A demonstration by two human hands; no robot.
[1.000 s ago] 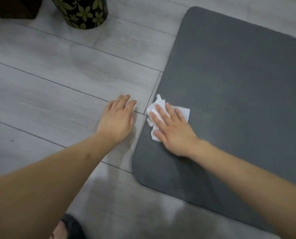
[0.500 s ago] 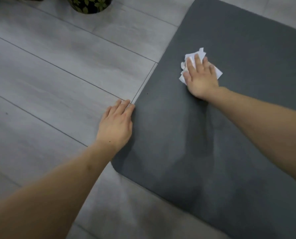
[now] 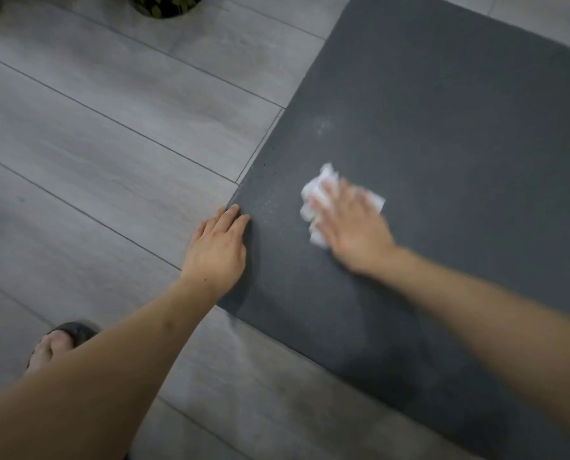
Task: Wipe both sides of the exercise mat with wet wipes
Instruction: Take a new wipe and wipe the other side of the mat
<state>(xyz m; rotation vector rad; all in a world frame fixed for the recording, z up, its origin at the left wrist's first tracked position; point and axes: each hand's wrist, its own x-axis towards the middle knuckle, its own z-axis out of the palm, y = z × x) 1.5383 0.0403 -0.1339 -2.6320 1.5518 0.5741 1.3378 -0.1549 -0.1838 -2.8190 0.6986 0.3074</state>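
A dark grey exercise mat (image 3: 442,134) lies flat on the floor and fills the right half of the view. My right hand (image 3: 353,230) presses a crumpled white wet wipe (image 3: 320,190) flat against the mat with straight fingers; the hand is blurred by motion. My left hand (image 3: 217,247) rests palm down at the mat's left edge near its rounded corner, fingertips touching the mat. Small pale specks dot the mat between the two hands.
Grey wood-look floor planks (image 3: 111,134) spread to the left and below the mat. A dark pot with a green leaf pattern (image 3: 164,3) stands at the top edge. A foot in a dark slipper (image 3: 61,343) shows at the lower left.
My right hand has slid the wipe back toward me across the mat after reaching farther away. My left hand stays at the mat's edge.
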